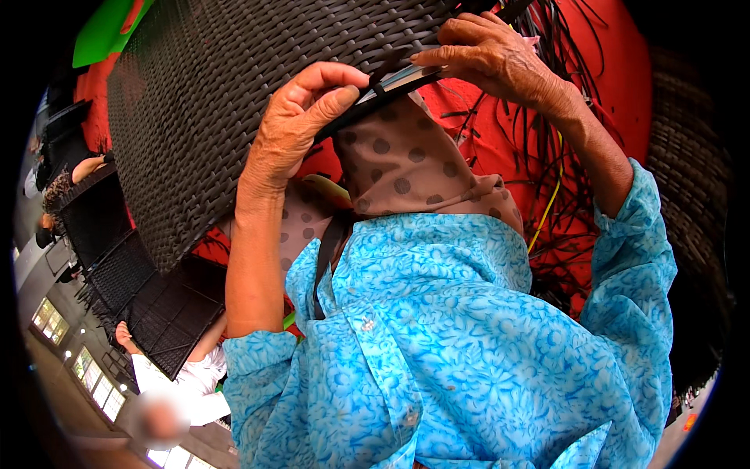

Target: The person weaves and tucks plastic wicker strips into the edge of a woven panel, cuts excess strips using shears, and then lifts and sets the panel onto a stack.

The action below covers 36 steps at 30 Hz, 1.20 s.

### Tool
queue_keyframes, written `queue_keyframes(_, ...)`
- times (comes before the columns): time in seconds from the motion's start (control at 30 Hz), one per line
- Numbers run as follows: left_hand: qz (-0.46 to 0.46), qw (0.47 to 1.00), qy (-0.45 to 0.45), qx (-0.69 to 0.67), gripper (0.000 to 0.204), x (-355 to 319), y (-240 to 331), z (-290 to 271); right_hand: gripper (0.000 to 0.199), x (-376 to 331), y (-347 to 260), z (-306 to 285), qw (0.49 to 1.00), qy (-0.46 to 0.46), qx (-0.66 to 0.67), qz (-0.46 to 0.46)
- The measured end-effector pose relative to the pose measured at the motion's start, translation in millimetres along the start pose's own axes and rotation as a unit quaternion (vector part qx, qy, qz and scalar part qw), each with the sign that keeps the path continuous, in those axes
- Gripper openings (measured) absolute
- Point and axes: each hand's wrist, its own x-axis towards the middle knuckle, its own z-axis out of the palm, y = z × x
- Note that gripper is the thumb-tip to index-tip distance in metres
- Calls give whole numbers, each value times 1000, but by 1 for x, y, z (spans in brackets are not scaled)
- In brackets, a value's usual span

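Note:
A large dark woven wicker panel (203, 102) fills the upper left, held up close in front of me. My left hand (293, 129) grips its lower edge, thumb laid along the rim. My right hand (492, 59) is at the same edge farther right, fingers pinching a flat dark weaving strand (398, 78) at the rim. Below the hands are my brown dotted scarf (406, 164) and blue flowered shirt (453, 344).
Loose dark strands (547, 156) and a yellow one (547, 207) hang over a red surface (609, 70). A curved woven piece (687, 172) stands at the right. Dark woven frames (117, 258) are stacked at the left, where a person in white (187, 379) touches one.

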Motion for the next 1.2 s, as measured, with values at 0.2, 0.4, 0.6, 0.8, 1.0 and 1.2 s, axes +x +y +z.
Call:
queue_keyframes(0.2, 118, 956, 2, 268, 18, 8, 0, 13, 36, 1, -1, 6, 998, 46, -45, 8)
queue_keyframes(0.4, 78, 979, -8, 189, 15, 12, 3, 19, 25, -1, -6, -6, 999, -4, 26, 32)
queue_keyframes(0.6, 13, 967, 110, 229, 19, -8, 18, 17, 26, 1, -8, -8, 998, -6, 39, 43)
queue_keyframes(0.8, 130, 832, 106, 529, 15, -16, 9, 16, 25, 1, -10, -7, 997, -22, 46, 59)
queue_keyframes(1.0, 121, 827, 147, 529, 18, -12, 0, 20, 24, 2, -14, -9, 996, -35, 28, 81)
queue_keyframes(1.2, 117, 806, 162, 557, 19, -7, -6, 24, 24, 2, -14, -9, 995, -32, 36, 85)
